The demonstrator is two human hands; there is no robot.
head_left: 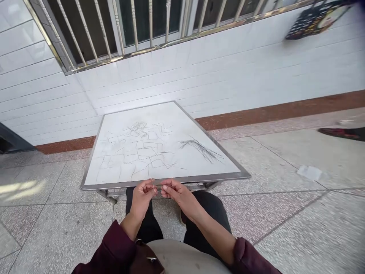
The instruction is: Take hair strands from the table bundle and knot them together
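Observation:
Just past the table's near edge, my left hand [144, 196] is closed, pinching a thin wire [152, 183] between thumb and fingertips. Part of the wire sticks up above the fingers. My right hand [175, 192] is closed in a pinch close beside it, and a fine strand shows between the two hands, so both seem to grip the same wire. Many bent thin wires [139, 154] lie spread over the left and middle of the white tabletop [182, 167]. Toward the right rests a loose bundle of dark, straighter strands [202, 149].
The table has a grey metal rim [228, 176] and legs. Behind it stands a white tiled wall [228, 76] with a barred window [151, 26]. A patterned bag [316, 21] hangs at upper right. On the floor are a white scrap [309, 172] and a dark shoe [342, 133].

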